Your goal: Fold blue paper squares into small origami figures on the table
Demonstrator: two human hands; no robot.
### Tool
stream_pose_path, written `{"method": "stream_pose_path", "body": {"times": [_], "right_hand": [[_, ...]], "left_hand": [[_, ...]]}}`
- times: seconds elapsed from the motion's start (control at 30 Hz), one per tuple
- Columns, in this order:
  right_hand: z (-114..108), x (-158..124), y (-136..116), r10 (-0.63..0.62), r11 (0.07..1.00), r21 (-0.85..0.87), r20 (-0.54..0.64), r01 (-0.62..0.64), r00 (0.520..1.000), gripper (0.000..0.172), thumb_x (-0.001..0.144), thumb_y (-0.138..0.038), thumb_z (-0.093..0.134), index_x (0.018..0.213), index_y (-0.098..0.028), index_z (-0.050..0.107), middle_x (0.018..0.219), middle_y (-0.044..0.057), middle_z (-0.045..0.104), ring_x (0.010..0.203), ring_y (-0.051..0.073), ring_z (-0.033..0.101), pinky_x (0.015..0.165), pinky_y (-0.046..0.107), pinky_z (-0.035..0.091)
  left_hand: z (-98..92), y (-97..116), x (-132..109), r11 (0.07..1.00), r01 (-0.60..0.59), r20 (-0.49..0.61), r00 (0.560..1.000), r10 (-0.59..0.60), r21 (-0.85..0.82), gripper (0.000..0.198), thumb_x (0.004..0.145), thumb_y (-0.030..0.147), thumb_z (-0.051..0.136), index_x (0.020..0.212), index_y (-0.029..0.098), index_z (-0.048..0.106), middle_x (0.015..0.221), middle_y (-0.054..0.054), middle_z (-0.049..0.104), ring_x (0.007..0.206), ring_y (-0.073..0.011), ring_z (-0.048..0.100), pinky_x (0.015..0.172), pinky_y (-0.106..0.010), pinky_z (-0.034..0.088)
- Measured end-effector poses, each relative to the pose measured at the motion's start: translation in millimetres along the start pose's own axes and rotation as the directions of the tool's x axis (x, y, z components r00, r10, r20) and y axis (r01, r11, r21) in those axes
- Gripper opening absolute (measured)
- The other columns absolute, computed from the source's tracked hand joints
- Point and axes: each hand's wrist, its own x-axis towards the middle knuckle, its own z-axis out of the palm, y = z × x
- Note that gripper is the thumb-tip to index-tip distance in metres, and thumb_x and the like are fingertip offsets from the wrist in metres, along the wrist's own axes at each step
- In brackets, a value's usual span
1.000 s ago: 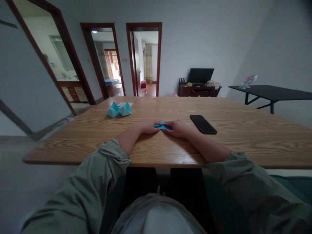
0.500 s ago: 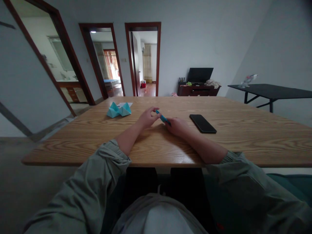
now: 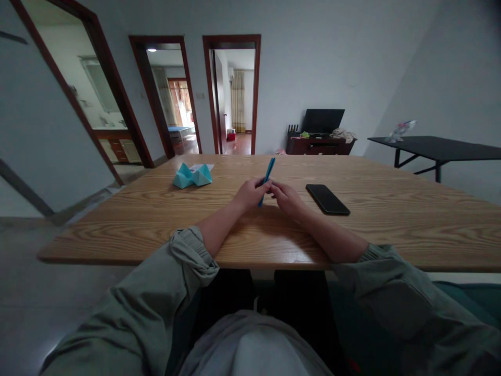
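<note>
A piece of folded blue paper stands nearly upright between my hands, its thin edge towards me and its top leaning right. My left hand is closed on its middle from the left, thumb and fingers pressed together. From the right, my right hand meets the paper with bent fingers, the fingertips close to my left ones. Part of the paper is covered by the fingers. Further left on the table, a light blue folded paper shape with pointed peaks sits in front of a white printed sheet.
A black smartphone lies to the right of my right hand on the wooden table. Beyond the table are a dark cabinet with a screen and, at right, a black table bearing a clear plastic item.
The folded blue paper has turned from a flat slant to nearly upright. My left hand has moved right and closed around it; my right hand's fingers have shifted up along it.
</note>
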Motion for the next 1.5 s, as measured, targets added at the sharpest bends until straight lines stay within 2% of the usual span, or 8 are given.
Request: {"method": "stream_pose_path", "body": {"times": [0.33,0.67,0.9,1.0,1.17,1.27,1.4,1.5], "right_hand": [[-2,-5,-10,0.066,0.997,0.031,0.003,-0.066,0.998,0.051,0.089,-0.046,0.049,0.132,-0.019,0.050,0.100,0.007,0.071,0.085,0.021,0.068,0.069,0.027,0.053],[-7,-6,-10,-0.031,0.999,0.045,0.015,0.031,0.999,0.044,0.090,-0.042,0.047,0.128,-0.020,0.054,0.093,0.006,0.071,0.080,0.021,0.067,0.066,0.028,0.053],[-8,-6,-5,-0.065,0.998,0.016,-0.013,0.066,0.998,0.044,0.091,-0.036,0.045,0.133,-0.023,0.051,0.101,0.006,0.070,0.085,0.021,0.065,0.072,0.031,0.052],[-7,-5,-4,-0.061,0.998,-0.028,-0.023,0.060,0.998,0.047,0.091,-0.033,0.044,0.137,-0.023,0.046,0.106,0.006,0.069,0.090,0.022,0.064,0.079,0.034,0.051],[-1,-4,-6,-0.040,0.986,-0.169,-0.138,0.016,0.990,0.055,0.084,-0.020,0.047,0.138,-0.021,0.044,0.115,0.007,0.066,0.096,0.024,0.063,0.087,0.037,0.048],[2,-3,-4,-0.047,0.981,-0.192,-0.160,0.015,0.986,0.055,0.081,-0.015,0.047,0.136,-0.020,0.047,0.121,0.008,0.063,0.104,0.025,0.061,0.092,0.038,0.046],[0,-2,6,-0.084,0.994,-0.075,-0.153,0.074,0.985,0.055,0.077,-0.008,0.044,0.130,-0.021,0.055,0.122,0.005,0.063,0.109,0.022,0.058,0.095,0.037,0.044],[-5,-2,13,-0.063,0.997,0.040,-0.094,0.067,0.994,0.055,0.074,-0.005,0.043,0.123,-0.020,0.061,0.115,0.004,0.066,0.101,0.021,0.061,0.090,0.037,0.048]], "left_hand": [[-3.2,15,-4,1.000,-0.016,-0.021,1.000,0.016,0.002,0.046,0.089,0.050,0.044,0.103,0.013,0.068,0.098,-0.008,0.071,0.092,-0.0193,0.064,0.079,-0.026,0.049],[-6.2,7,-3,0.918,0.115,0.039,0.993,-0.108,-0.380,0.063,0.069,0.050,0.072,0.116,0.010,0.061,0.106,-0.014,0.068,0.080,-0.0172,0.065,0.069,-0.027,0.052],[-7.5,10,-6,0.896,0.147,0.067,0.989,-0.131,-0.419,0.060,0.070,0.041,0.073,0.121,0.015,0.056,0.118,-0.014,0.063,0.075,-0.0142,0.066,0.068,-0.028,0.054],[-7.1,9,-6,0.926,0.125,0.056,0.992,-0.113,-0.356,0.051,0.078,0.030,0.065,0.125,0.017,0.051,0.118,-0.012,0.063,0.071,-0.0130,0.066,0.068,-0.029,0.055],[-5.9,10,-8,0.994,-0.042,-0.144,0.988,0.057,0.100,0.046,0.074,0.011,0.057,0.119,0.022,0.055,0.110,-0.005,0.066,0.096,-0.0193,0.063,0.087,-0.034,0.050],[-7.1,8,-7,0.980,-0.052,-0.163,0.983,0.085,0.193,0.046,0.074,0.009,0.054,0.118,0.022,0.058,0.108,-0.004,0.067,0.101,-0.0201,0.061,0.092,-0.034,0.046],[-12.8,1,-2,0.996,-0.013,-0.105,0.994,0.003,-0.088,0.046,0.069,0.007,0.055,0.114,0.015,0.063,0.110,-0.008,0.067,0.101,-0.0212,0.062,0.090,-0.034,0.048],[-21.1,0,-2,0.935,0.169,0.028,0.985,-0.169,-0.312,0.046,0.068,0.011,0.062,0.114,0.013,0.063,0.105,-0.011,0.068,0.091,-0.0228,0.064,0.080,-0.038,0.052]]}}
